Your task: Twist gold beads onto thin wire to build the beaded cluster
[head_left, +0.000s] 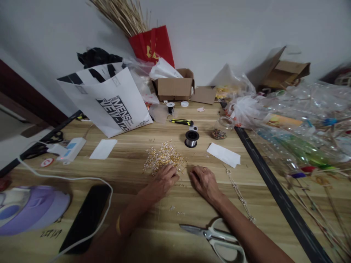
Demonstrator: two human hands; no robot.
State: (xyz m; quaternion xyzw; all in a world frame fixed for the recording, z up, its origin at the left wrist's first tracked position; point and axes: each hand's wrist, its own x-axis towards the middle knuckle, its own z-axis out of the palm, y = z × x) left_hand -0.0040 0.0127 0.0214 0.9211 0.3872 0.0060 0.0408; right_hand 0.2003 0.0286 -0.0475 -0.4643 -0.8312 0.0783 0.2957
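Observation:
A loose pile of small gold and clear beads lies in the middle of the wooden table. My left hand rests at its near edge, fingers curled and pressed together; whatever is in them is hidden. Just to the right, my right hand sits low over the wood with curled fingers, their tips out of sight. A few beads lie between the hands. Scissors with pale handles lie beside my right forearm. A knotted cord stretches out to the right of that arm.
Beyond the pile stand a wire spool, a yellow-black utility knife and a glass jar. A white paper bag is at the back left. A phone and cable lie left; plastic bottles crowd the right.

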